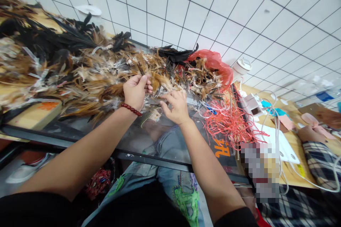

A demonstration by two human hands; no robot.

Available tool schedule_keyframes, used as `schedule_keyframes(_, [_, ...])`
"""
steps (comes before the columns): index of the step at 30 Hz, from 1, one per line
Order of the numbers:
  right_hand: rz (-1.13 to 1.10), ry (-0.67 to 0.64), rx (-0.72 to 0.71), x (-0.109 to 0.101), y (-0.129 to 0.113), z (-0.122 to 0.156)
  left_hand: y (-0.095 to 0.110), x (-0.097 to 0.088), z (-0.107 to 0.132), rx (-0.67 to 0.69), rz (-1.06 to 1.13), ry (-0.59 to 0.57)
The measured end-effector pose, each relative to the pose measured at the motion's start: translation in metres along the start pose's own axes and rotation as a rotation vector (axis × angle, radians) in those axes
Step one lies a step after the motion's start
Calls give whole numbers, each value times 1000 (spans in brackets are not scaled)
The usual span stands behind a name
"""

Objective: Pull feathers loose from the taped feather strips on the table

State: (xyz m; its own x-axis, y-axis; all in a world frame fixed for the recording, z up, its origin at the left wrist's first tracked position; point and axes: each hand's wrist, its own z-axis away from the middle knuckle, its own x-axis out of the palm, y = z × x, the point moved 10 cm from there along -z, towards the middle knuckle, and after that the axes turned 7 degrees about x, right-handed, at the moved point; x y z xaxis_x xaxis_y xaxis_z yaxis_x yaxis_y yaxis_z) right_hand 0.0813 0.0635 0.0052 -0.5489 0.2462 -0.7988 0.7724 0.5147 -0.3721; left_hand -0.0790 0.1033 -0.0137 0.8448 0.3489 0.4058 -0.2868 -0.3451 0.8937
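Observation:
A big heap of brown, black and white feathers [87,67] covers the glass-topped table [80,127]. My left hand [135,90], with a red bead bracelet on the wrist, is closed on a tuft of brown feathers at the heap's near edge. My right hand [176,106] is just to its right, fingers curled and pinching at feathers on the glass. The two hands are a few centimetres apart.
A red plastic bag [213,62] lies at the heap's right end, with a tangle of red strings [229,120] beside it. White cables and a white device [252,104] sit further right. Another person's forearm in a plaid sleeve [319,159] rests at the right. White tiled wall behind.

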Motion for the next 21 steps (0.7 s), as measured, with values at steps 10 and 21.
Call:
schedule_keyframes(10, [-101,-150,19,21,7,-1,1,3,4,-3,-54,-20])
schedule_keyframes(21, [-492,246,260,-15,51,-3,-11,27,18,-120,-131,-318])
